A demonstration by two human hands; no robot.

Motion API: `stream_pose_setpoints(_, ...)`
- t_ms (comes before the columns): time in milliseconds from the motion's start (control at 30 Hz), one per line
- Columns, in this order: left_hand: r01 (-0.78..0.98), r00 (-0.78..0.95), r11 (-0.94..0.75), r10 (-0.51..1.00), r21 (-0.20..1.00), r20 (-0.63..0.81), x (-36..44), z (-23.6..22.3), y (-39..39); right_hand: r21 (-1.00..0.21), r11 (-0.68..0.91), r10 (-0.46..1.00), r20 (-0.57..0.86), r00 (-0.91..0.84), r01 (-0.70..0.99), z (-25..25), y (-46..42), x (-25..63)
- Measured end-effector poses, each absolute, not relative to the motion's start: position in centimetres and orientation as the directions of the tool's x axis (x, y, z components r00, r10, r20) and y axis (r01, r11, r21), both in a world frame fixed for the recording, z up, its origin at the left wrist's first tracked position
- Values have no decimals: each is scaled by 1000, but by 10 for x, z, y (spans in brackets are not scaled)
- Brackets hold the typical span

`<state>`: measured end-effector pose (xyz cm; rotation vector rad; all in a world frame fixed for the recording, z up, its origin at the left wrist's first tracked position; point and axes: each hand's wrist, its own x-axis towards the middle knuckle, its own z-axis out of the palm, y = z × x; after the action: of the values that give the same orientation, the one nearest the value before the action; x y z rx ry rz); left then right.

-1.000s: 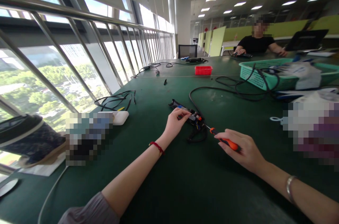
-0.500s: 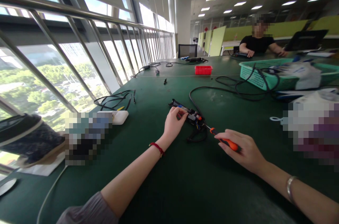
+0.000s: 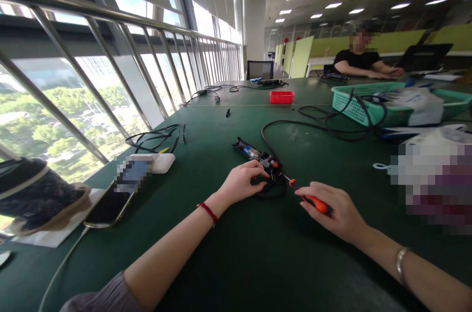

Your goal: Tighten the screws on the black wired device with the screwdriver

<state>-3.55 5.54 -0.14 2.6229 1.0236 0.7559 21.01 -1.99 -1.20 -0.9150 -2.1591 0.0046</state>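
My right hand [image 3: 337,211] is closed around the orange and black handle of a screwdriver [image 3: 317,203]. Its thin shaft points left to the near end of an opened black device [image 3: 260,157], and the tip touches or almost touches it. Inside the black shell I see a blue part, a red part and thin coloured wires. My left hand [image 3: 243,182] is at the device's near side by the wires, thumb and forefinger apart, with nothing visible between them. A black cable [image 3: 266,130] runs from the device toward the right.
On the green table [image 3: 221,263] lie a phone [image 3: 110,204], a white case [image 3: 164,163] and black cables [image 3: 155,137] at left. Further back are a red box [image 3: 282,98] and a green basket [image 3: 354,105]. Plastic bags [image 3: 435,169] lie right; a person [image 3: 357,59] sits across.
My left hand has moved off the device's upper side, toward me and the wires, its fingers opening. The screwdriver stays at the device's end. The person opposite has brought their hands together.
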Motion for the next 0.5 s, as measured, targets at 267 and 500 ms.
stream_pose_setpoints(267,560,678,-775,631,291,376,-35,1,55,-283,737,618,650,-441,614,-11,-21,209)
stream_pose_setpoints(500,588,749,-805,578,75,325,-34,4,54,-285,731,625,644,-441,620,-10,-21,208)
